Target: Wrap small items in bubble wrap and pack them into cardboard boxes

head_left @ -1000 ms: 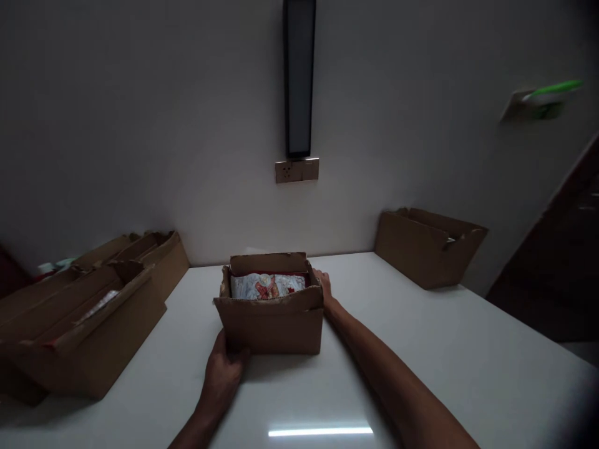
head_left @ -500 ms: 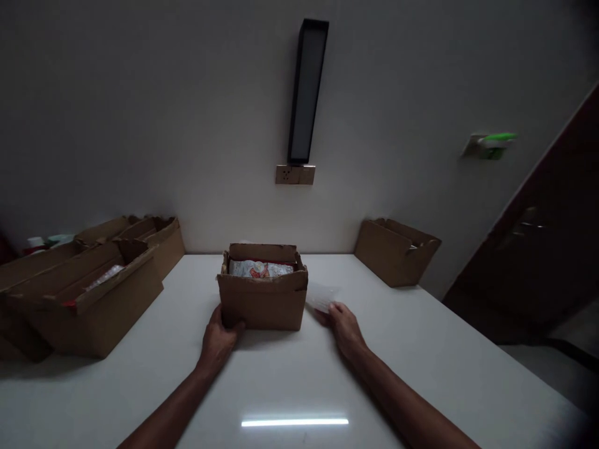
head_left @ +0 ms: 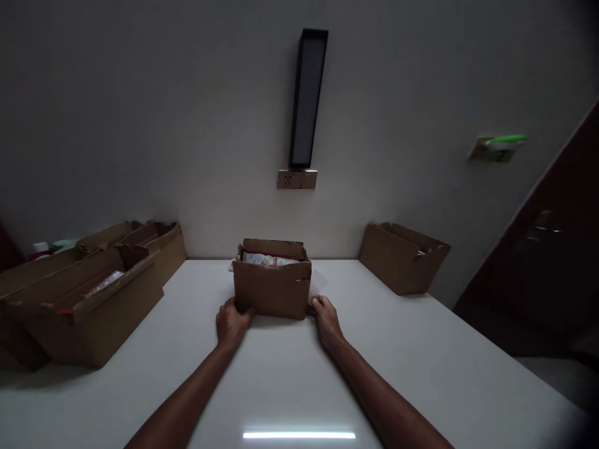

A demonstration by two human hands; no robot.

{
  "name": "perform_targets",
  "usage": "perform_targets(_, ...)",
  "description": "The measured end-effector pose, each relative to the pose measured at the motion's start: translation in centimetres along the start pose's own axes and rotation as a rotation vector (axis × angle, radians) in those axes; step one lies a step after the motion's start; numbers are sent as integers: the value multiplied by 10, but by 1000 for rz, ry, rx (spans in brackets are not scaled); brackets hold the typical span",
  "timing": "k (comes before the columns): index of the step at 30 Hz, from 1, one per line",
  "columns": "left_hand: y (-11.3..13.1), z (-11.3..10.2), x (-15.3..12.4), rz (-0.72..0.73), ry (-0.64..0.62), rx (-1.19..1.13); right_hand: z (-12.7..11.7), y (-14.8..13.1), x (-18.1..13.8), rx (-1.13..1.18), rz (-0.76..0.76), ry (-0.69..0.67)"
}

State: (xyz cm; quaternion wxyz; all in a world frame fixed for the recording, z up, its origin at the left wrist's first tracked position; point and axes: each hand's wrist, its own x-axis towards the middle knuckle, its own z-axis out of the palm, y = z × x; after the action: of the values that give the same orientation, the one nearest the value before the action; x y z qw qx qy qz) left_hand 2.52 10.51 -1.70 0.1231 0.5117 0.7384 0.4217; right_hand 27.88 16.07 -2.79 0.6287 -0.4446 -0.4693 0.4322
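Cardboard box (head_left: 272, 290) by far edge of table (head_left: 421, 349), left hand (head_left: 231, 324) and right hand (head_left: 324, 315) curled around its bottom corners; uneven pressure could twist it

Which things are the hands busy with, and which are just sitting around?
In use: small box, held at its front bottom corners by the left hand and right hand; packets inside it.
Just sitting: long boxes on the left; open box on the right; wall socket.

Dim rm; glare strip on table (head_left: 421, 349); edges warped, dark corners.
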Motion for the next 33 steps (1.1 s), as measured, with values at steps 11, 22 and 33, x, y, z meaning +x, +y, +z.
perform_targets(11, -8, 8, 6, -36, 70, -178, -12, -8, 0, -16, 20, 142)
perform_targets(22, -11, -28, -99, -8, -167, -557, -64, -68, -105, -88, 141, -183)
perform_targets(33, 4, -58, -110, -55, -545, -890, -4, -68, -117, -43, 275, -735)
